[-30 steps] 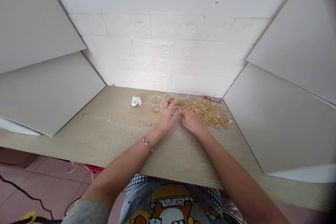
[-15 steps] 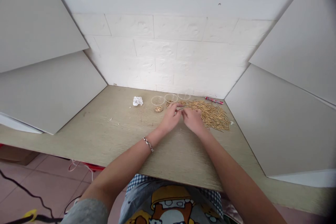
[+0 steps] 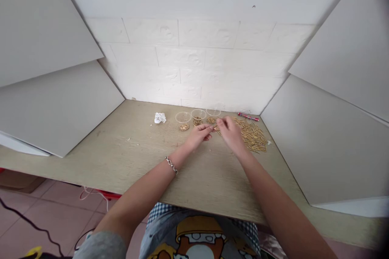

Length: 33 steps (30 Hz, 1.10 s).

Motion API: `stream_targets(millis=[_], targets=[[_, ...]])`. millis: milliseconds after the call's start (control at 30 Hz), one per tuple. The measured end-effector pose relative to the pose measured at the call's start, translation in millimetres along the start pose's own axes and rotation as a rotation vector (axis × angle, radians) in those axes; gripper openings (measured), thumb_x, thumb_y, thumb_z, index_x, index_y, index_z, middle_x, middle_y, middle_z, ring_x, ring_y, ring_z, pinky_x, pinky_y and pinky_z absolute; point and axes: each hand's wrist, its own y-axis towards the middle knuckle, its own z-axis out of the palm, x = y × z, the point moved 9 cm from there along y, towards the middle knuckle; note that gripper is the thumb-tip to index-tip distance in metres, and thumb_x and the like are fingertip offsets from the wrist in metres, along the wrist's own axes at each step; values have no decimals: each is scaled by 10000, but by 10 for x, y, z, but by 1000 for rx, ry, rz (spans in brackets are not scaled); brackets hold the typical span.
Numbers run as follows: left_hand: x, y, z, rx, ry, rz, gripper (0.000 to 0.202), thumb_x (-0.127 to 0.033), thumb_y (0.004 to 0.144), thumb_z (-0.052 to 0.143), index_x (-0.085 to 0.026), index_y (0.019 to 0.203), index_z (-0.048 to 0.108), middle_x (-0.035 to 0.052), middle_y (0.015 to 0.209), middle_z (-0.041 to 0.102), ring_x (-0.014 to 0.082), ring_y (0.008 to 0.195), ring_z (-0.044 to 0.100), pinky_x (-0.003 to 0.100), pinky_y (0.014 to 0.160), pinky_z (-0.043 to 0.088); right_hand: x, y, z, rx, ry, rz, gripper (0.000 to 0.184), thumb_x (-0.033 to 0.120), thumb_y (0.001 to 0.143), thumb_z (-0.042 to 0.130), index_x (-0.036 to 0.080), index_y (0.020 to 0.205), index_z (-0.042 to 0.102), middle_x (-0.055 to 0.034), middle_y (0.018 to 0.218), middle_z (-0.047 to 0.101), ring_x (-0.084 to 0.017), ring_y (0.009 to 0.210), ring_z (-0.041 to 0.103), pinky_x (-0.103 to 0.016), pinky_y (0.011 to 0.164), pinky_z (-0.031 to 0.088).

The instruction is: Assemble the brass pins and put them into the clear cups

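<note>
My left hand (image 3: 199, 135) is closed in a pinch, and the end of a thin gold-coloured pin seems to show at its fingertips. Just to its right, slightly higher, my right hand (image 3: 230, 132) has thumb and fingers pressed together; what they hold, if anything, is too small to make out. A small gap separates the hands. Beyond and beside my right hand spreads a pile of thin gold-coloured pins (image 3: 253, 135). Past my left hand, small gold-coloured parts lie in a heap (image 3: 184, 127), with more in a second heap (image 3: 197, 121) and a third (image 3: 211, 120).
Behind the heaps stand round clear plastic lids or dishes (image 3: 183, 117). A crumpled white tissue (image 3: 159, 118) lies to the left. A red tube-like stick (image 3: 248, 117) rests near the back wall. Grey panels (image 3: 60, 109) flank the wooden table (image 3: 146, 149).
My right hand has moved right and slightly up, away from my left hand. My left hand has turned a little, its fingertips lower, and the middle heap of parts has come into view.
</note>
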Motion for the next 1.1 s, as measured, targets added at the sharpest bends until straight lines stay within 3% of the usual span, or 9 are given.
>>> stream_targets(millis=[67, 133, 267, 400, 567, 700, 933, 1100], targets=[[61, -14, 49, 35, 20, -64, 212, -340, 716, 570, -140, 781, 597, 35, 826, 627, 43, 539, 467, 180, 513, 351, 94, 219, -209, -95, -213, -62, 322, 430, 831, 355, 184, 823, 561, -70, 869, 550, -195, 809, 479, -347, 754, 341], [111, -31, 93, 66, 61, -112, 196, -332, 740, 533, -143, 733, 584, 35, 801, 632, 48, 522, 466, 188, 497, 345, 86, 476, -177, 1, -398, -53, 319, 345, 847, 325, 191, 885, 602, -107, 1001, 528, -243, 942, 452, -386, 792, 332], [155, -66, 153, 128, 123, -158, 278, -408, 737, 538, -142, 667, 582, 33, 720, 638, 60, 493, 459, 206, 484, 351, 5, 816, 252, 331, -699, -52, 256, 269, 799, 436, 199, 899, 661, -134, 1109, 485, -313, 1069, 385, -462, 840, 311], [170, -86, 192, 181, 154, -178, 275, -404, 682, 609, -129, 667, 611, 43, 740, 647, 69, 512, 479, 216, 496, 342, -21, 977, 659, 477, -845, -81, 236, 272, 732, 564, 193, 926, 672, -145, 1140, 506, -341, 1112, 382, -502, 874, 301], [199, -67, 223, 205, 152, -168, 237, -335, 635, 653, -119, 726, 624, 24, 733, 612, 63, 548, 487, 204, 507, 319, -224, 1092, 948, 691, -963, 46, 522, 374, 511, 762, 152, 972, 660, -175, 1113, 556, -378, 1121, 404, -524, 894, 292], [202, -67, 236, 211, 147, -160, 229, -317, 627, 653, -124, 745, 613, -4, 682, 567, 65, 566, 479, 199, 518, 328, -259, 1136, 967, 715, -986, 78, 561, 396, 497, 765, 166, 995, 648, -160, 1143, 555, -345, 1129, 425, -510, 912, 282], [184, -94, 282, 244, 154, -149, 206, -291, 619, 649, -123, 723, 592, -23, 625, 532, 59, 535, 440, 207, 513, 319, -143, 1103, 898, 674, -932, 30, 347, 301, 627, 680, 150, 939, 669, -162, 1031, 619, -308, 995, 533, -487, 876, 322], [195, -82, 274, 241, 178, -145, 199, -299, 629, 645, -129, 717, 593, -22, 626, 541, 66, 541, 455, 212, 531, 336, -13, 1083, 693, 575, -819, -9, 226, 265, 653, 643, 176, 855, 692, -135, 986, 641, -291, 959, 543, -502, 885, 296]])
